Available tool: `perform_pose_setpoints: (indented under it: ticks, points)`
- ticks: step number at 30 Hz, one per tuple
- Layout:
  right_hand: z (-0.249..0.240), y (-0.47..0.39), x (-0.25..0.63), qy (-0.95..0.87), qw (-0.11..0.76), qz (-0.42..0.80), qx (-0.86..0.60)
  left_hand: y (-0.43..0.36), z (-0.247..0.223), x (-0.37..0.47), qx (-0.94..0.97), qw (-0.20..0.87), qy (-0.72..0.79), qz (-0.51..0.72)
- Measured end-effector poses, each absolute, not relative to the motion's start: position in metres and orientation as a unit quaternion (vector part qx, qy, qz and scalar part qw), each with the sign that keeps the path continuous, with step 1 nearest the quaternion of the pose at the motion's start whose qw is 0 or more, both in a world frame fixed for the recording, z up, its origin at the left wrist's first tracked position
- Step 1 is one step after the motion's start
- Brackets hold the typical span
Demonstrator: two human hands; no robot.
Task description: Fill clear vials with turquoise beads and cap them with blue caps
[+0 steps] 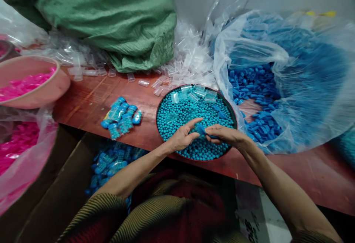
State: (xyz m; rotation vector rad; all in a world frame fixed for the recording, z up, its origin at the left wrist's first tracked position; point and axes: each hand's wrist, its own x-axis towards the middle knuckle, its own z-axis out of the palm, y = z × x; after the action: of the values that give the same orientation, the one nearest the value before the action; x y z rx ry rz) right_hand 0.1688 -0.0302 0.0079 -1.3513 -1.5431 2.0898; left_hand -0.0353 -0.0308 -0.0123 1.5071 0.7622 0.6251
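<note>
A round tray (235, 115) with a dark red rim holds many small turquoise beads (177, 119). Over it, my left hand (183, 136) has thumb and forefinger curved around a small see-through piece, hard to make out against the beads. My right hand (222, 135) pinches a blue plastic cap (202, 129), which meets that piece between the two hands. Several clear plastic tubes (199, 92) lie on the beads at the tray's far side. A loose blue piece (220, 113) rests on the beads at the right.
Left of the tray, bead-filled containers with blue caps (122, 117) lie on the reddish table (85, 106). More fill a box (111, 165) below. A green sack (116, 21), clear tubes (188, 63), a bag of blue caps (263, 124) and a pink-filled bowl (61, 78) surround.
</note>
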Motion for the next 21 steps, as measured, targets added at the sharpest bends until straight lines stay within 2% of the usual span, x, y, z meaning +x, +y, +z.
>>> perform_pose_setpoints:
  ticks: [4, 9, 15, 21]
  points:
    - [0.001, -0.033, 0.172, -0.500, 0.098, 0.740, -0.438, -0.033, -0.011, -0.035, 0.685, 0.582, 0.345, 0.270]
    - [-0.001, -0.041, 0.169, -0.513, 0.093, 0.737, -0.430, -0.038, -0.016, -0.035, 0.658, 0.628, 0.334, 0.246]
    - [0.004, -0.057, 0.148, -0.554, 0.268, 0.577, -0.537, -0.038, -0.012, -0.039, 0.649, 0.611, 0.376, 0.252]
    - [-0.008, -0.063, 0.139, -0.476, 0.338, 0.624, -0.519, -0.037, -0.013, -0.038, 0.620, 0.651, 0.354, 0.257]
